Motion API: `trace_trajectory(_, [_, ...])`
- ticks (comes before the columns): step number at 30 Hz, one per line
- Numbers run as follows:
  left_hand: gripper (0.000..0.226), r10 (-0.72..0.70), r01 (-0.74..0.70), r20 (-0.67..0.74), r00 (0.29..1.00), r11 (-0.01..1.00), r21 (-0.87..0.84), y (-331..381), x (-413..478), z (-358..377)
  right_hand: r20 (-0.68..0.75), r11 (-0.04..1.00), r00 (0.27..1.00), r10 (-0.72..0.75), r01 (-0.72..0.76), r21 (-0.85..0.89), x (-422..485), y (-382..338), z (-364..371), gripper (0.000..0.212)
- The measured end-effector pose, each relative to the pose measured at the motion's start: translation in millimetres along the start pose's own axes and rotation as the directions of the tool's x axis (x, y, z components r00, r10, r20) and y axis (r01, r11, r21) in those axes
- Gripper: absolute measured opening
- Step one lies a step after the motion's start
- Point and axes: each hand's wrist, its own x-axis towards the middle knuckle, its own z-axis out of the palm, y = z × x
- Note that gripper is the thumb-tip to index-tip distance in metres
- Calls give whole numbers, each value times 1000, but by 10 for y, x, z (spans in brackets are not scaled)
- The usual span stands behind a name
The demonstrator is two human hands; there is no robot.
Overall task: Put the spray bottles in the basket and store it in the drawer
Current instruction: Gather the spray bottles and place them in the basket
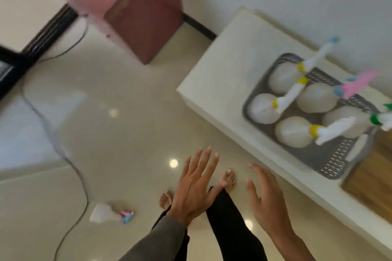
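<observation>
A grey mesh basket [324,158] stands on a white counter [224,74] at the right. Several white spray bottles [293,132] stand upright inside it, with yellow, green and pink-blue nozzles. One more white spray bottle [106,214] with a pink-blue nozzle lies on the floor at the lower left. My left hand [195,186] is open with fingers spread, above the floor. My right hand [267,199] is open too, just left of the counter's front edge. Both hands hold nothing and are below and left of the basket.
A pink-and-maroon cabinet [144,12] stands at the back. A cable [80,178] runs across the glossy floor on the left. A wooden surface [373,186] adjoins the counter at the right. My bare feet [228,178] and dark trousers show below the hands.
</observation>
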Motion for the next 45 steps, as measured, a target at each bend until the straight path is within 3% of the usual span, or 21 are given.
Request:
trace_trajectory(4, [67, -312, 309, 62, 948, 950, 51, -600, -720, 147, 314, 942, 946, -76, 171, -288, -110, -256, 556, 53])
trace_trajectory(8, [68, -553, 556, 110, 826, 831, 8, -1138, -1546, 363, 566, 780, 818, -101, 419, -465, -302, -580, 1215, 74])
trace_trajectory(13, [63, -731, 750, 171, 660, 652, -108, -1665, -2653, 534, 694, 589, 705, -148, 626, -510, -701, -948, 2086, 84])
trace_trajectory(17, [60, -788, 801, 147, 598, 584, -132, -2151, -3414, 613, 741, 499, 658, -133, 691, -523, -959, -1220, 2844, 86])
trace_trajectory(25, [62, -810, 813, 79, 581, 582, -17, -3609, -4004, 1151, 817, 338, 576, 14, 766, -547, -1074, -1189, 4525, 90])
trace_trajectory(28, [67, -775, 774, 40, 631, 632, 40, -4176, -3877, 1482, 838, 285, 543, 44, 797, -532, -993, -940, 5126, 92])
trace_trajectory(32, [75, -660, 630, 55, 749, 735, 249, -4892, -3604, 1926, 857, 235, 514, 38, 829, -508, -808, -516, 5755, 93])
trace_trajectory(37, [96, -595, 500, 172, 785, 772, 393, -5499, -3322, 2356, 873, 247, 486, 42, 841, -481, -617, -87, 6180, 90])
trace_trajectory(45, [96, -649, 553, 182, 739, 738, 388, -5690, -3155, 2699, 857, 338, 514, -25, 811, -477, -359, 85, 6352, 81])
